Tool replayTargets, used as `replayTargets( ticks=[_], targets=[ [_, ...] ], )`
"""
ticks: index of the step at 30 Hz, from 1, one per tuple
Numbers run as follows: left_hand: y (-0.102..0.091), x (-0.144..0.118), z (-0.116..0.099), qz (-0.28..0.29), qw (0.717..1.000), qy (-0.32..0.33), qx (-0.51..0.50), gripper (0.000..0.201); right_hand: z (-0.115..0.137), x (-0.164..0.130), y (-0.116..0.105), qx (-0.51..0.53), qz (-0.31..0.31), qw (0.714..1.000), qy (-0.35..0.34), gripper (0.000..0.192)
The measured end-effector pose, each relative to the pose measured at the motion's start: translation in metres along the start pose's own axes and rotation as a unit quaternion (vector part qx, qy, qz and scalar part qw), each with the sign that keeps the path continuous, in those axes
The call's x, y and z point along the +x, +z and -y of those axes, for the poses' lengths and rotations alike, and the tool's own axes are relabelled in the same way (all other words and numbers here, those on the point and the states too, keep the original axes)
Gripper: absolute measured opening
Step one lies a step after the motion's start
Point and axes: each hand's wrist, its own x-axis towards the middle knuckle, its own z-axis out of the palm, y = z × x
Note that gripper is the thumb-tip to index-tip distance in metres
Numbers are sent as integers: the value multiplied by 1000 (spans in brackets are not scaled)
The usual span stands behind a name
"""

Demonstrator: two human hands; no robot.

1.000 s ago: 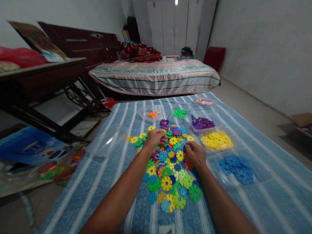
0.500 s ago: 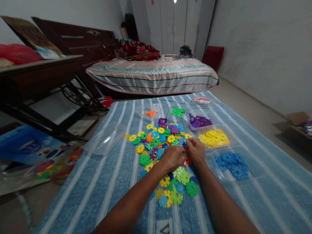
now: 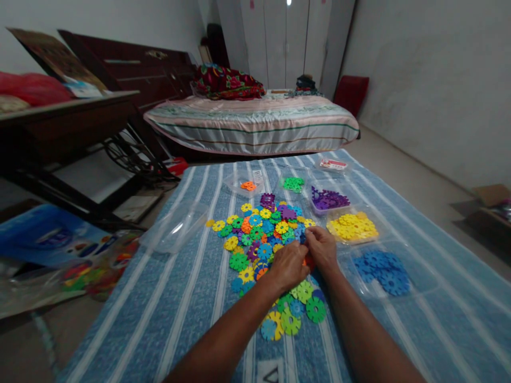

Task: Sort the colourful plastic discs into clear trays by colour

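Observation:
My left hand point(image 3: 289, 264) is closed over the right side of a pile of flower-shaped plastic discs point(image 3: 256, 233) in yellow, green, blue, orange and purple. My right hand point(image 3: 321, 248) meets it fingertip to fingertip, its fingers pinched. Part of an orange disc point(image 3: 309, 260) shows between the hands; whether it is held or lies beneath them I cannot tell. Just right of my right hand stand clear containers of yellow discs point(image 3: 353, 227) and blue discs point(image 3: 382, 271). Purple discs point(image 3: 329, 199) fill another container behind the yellow one.
Farther back, clear containers hold green discs point(image 3: 294, 184) and a few orange discs point(image 3: 248, 185). An empty-looking clear container point(image 3: 175, 227) sits at left on the striped cloth point(image 3: 159, 298). A small labelled box point(image 3: 334, 164) lies at the far edge; a bed point(image 3: 255, 125) stands beyond.
My left hand has shifted slightly right and toward me, covering some yellow and light green discs. My right hand stays almost in place. The whole view has moved slightly.

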Motion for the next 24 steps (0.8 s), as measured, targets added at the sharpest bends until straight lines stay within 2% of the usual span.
replayTargets(
  ticks=[4, 8, 13, 16, 17, 20, 21, 22, 24],
  targets=[
    [-3, 0, 11, -20, 987, -22, -160, 7, -1, 0, 1, 3, 4, 1000, 8, 31],
    [-14, -4, 26, -28, 934, -79, -349, 13, 3, -2, 1, -17, 8, 1000, -2, 31],
    [-37, -3, 52, -34, 870, -188, -454, 20, 7, -3, -1, -45, 11, 999, -5, 31],
    [-66, 16, 71, -97, 834, -230, -492, 21, 6, -4, -1, -50, 12, 999, -4, 30],
    [-79, 24, 77, -149, 804, -229, -528, 19, 5, -4, -1, -50, 12, 999, -5, 30],
    [-113, 48, 92, -281, 686, -241, -627, 14, 3, -3, 0, -45, 13, 999, -6, 30],
    [-120, 52, 95, -299, 665, -262, -632, 13, 3, -4, 0, -44, 13, 999, -6, 30],
    [-123, 55, 97, -302, 658, -282, -630, 13, 2, -4, 0, -45, 12, 999, -6, 30],
    [-117, 53, 97, -299, 674, -303, -604, 12, 3, -4, 0, -52, 8, 999, -6, 30]
  ],
)
